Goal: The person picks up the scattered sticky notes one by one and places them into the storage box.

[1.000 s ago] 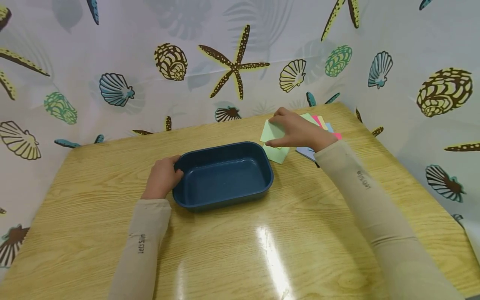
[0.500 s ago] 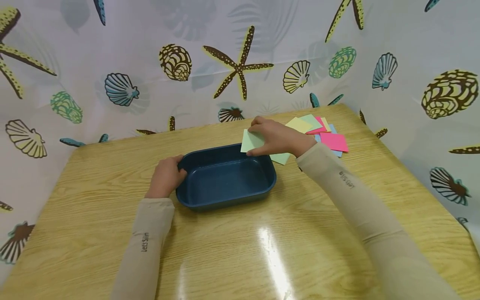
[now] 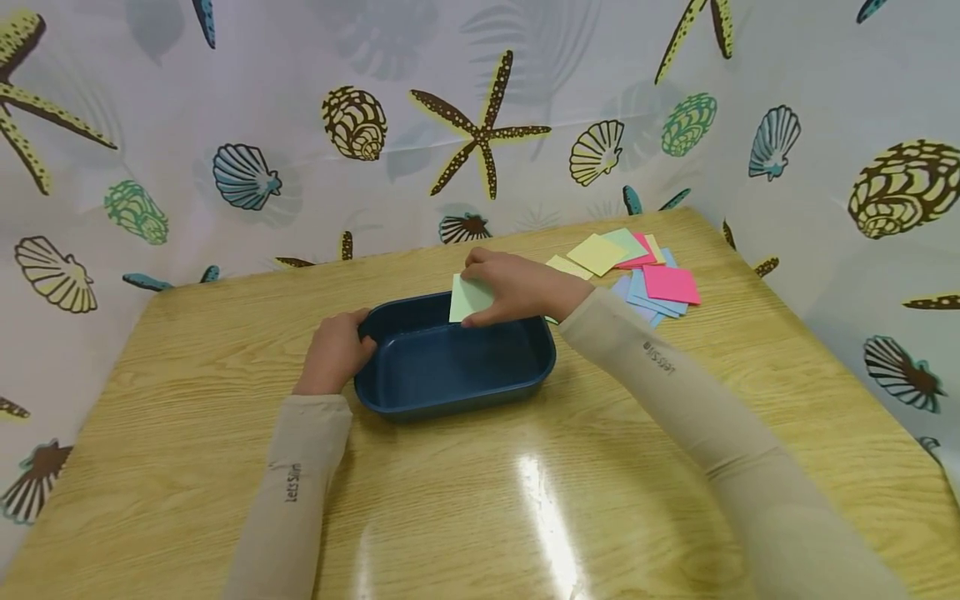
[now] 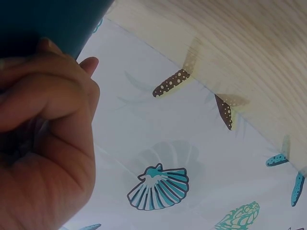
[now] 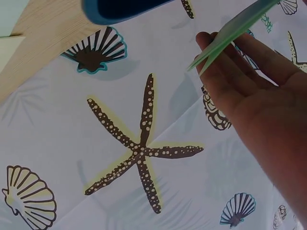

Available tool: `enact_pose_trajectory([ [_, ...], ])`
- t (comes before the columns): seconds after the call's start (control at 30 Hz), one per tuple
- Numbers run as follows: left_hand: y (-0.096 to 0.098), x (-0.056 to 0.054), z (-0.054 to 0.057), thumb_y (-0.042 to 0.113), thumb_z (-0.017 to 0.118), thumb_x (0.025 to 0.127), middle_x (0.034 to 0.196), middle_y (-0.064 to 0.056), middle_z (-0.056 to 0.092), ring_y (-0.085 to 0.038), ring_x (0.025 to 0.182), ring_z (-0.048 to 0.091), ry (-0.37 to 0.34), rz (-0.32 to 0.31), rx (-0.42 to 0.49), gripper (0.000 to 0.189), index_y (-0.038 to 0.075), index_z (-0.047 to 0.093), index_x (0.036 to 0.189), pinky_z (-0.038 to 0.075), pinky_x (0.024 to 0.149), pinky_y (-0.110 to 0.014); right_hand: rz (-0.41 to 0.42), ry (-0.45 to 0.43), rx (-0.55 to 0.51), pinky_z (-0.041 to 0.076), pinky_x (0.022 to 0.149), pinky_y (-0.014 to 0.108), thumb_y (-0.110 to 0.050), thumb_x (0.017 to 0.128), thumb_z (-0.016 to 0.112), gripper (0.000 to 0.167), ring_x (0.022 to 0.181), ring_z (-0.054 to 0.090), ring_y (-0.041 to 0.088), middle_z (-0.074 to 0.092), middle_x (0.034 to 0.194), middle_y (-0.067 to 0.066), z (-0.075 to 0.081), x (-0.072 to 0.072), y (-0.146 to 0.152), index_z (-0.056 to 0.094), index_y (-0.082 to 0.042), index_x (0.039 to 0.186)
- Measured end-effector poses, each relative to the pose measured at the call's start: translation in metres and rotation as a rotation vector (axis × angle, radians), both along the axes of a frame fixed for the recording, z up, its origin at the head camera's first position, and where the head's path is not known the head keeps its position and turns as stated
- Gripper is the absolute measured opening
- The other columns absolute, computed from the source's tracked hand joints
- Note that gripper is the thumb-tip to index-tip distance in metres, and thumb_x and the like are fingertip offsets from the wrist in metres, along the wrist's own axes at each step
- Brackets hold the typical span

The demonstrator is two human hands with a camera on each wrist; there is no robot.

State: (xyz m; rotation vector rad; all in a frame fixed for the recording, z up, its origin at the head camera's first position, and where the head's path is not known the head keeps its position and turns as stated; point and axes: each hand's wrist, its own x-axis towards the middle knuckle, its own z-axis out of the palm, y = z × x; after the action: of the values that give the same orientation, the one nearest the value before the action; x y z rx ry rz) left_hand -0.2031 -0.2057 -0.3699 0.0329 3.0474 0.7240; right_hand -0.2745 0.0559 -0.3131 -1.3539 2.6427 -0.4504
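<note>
A dark blue oblong plastic tub (image 3: 453, 367) stands on the wooden table. My left hand (image 3: 333, 354) grips its left end, thumb inside the rim and fingers outside. In the left wrist view, the curled fingers of that hand (image 4: 53, 105) meet the tub's wall (image 4: 48, 19). Over the tub's back rim, my right hand (image 3: 521, 287) pinches light green sticky notes (image 3: 467, 300) between thumb and fingers. Seen edge-on in the right wrist view, the green sticky notes (image 5: 235, 33) are a thin stack whose lower edge splits apart. No paper shows inside the visible part of the tub.
Right of the tub, loose sticky notes overlap on the table: a pink one (image 3: 672, 284), a yellow one (image 3: 597, 254), a green one (image 3: 626, 242) and several blue ones (image 3: 656, 302). A shell-printed cloth (image 3: 420, 58) hangs behind and at both sides.
My right hand has taken hold of the green sticky notes from the pile and carried them left, over the tub. My left hand keeps its grip on the tub.
</note>
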Motion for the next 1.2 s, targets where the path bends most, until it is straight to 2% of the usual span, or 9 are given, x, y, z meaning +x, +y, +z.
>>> enact_pose_trajectory([
  [0.3, -0.001, 0.001, -0.001, -0.001, 0.053, 0.088, 0.125, -0.031, 0.056, -0.028, 0.073, 0.057, -0.006, 0.003, 0.001, 0.049, -0.010, 0.047, 0.136, 0.045, 0.070, -0.040, 0.085, -0.006, 0.060, 0.045, 0.086, 0.033, -0.038, 0.081, 0.074, 0.061, 0.100, 0.052, 0.025, 0.050, 0.123, 0.015, -0.005, 0.009, -0.032, 0.059, 0.003, 0.123],
  [0.6, -0.001, 0.001, -0.001, 0.000, 0.053, 0.088, 0.124, -0.031, 0.057, -0.030, 0.079, 0.058, 0.000, 0.003, -0.019, 0.049, -0.009, 0.048, 0.136, 0.047, 0.075, -0.043, 0.154, -0.012, 0.146, 0.046, 0.084, 0.030, -0.039, 0.082, 0.074, 0.059, 0.096, 0.054, 0.022, 0.051, 0.119, 0.013, -0.018, 0.015, -0.056, 0.061, 0.002, 0.121],
  [0.77, -0.002, 0.000, -0.001, 0.000, 0.053, 0.088, 0.123, -0.031, 0.057, -0.030, 0.076, 0.058, -0.005, -0.007, -0.015, 0.049, -0.009, 0.048, 0.136, 0.047, 0.073, -0.042, 0.196, 0.001, 0.202, 0.046, 0.084, 0.029, -0.040, 0.082, 0.073, 0.059, 0.096, 0.054, 0.021, 0.051, 0.119, 0.013, -0.023, 0.017, -0.069, 0.061, 0.003, 0.122],
  [1.0, -0.004, 0.000, -0.001, 0.000, 0.053, 0.088, 0.119, -0.033, 0.059, -0.029, 0.065, 0.053, -0.013, -0.013, -0.007, 0.050, -0.009, 0.047, 0.137, 0.043, 0.066, -0.039, 0.229, 0.009, 0.312, 0.046, 0.085, 0.029, -0.043, 0.084, 0.071, 0.059, 0.094, 0.055, 0.021, 0.050, 0.118, 0.011, -0.031, 0.020, -0.086, 0.061, 0.000, 0.123],
  [1.2, -0.004, -0.001, 0.000, 0.001, 0.052, 0.089, 0.118, -0.032, 0.059, -0.028, 0.068, 0.054, -0.026, -0.017, -0.007, 0.049, -0.009, 0.046, 0.138, 0.043, 0.067, -0.039, 0.233, 0.012, 0.371, 0.046, 0.085, 0.028, -0.043, 0.084, 0.071, 0.057, 0.093, 0.055, 0.020, 0.050, 0.119, 0.009, -0.038, 0.022, -0.098, 0.062, -0.003, 0.124],
])
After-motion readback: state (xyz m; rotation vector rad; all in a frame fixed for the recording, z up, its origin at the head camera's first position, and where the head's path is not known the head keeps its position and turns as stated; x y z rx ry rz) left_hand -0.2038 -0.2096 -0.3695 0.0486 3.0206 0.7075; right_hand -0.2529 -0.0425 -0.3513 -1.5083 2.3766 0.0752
